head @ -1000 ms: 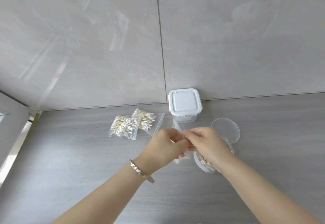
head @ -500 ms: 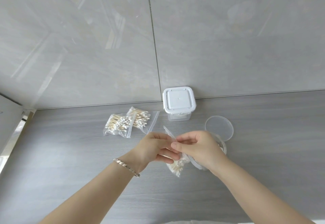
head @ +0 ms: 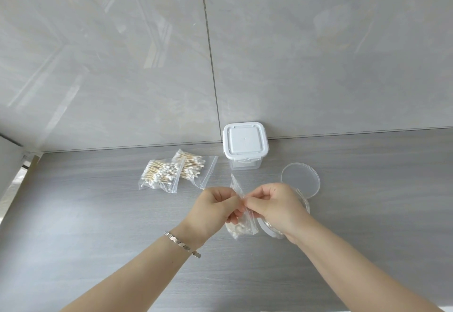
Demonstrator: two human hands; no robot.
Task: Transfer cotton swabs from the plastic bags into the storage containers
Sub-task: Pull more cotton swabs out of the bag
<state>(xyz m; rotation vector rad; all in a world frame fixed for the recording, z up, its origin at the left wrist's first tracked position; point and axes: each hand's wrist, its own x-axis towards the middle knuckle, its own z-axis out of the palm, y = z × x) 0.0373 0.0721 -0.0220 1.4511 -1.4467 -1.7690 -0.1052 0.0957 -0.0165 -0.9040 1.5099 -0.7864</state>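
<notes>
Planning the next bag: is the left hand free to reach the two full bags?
Not yet, probably: left hand and right hand both pinch the held bag; the way to the full bags looks clear.

A single wide-angle camera sits on the person's head and faces forward and down. It looks onto the grey desk point(head: 73, 238), which fills the lower half, while the tiled wall point(head: 318, 54) fills the upper half. The line where they join runs slightly tilted, higher at the right. Both forearms enter from the bottom edge. The left hand point(head: 213, 211) and right hand point(head: 277, 208) meet close under the camera, just below mid-frame, pinching a plastic bag point(head: 241, 227).
</notes>
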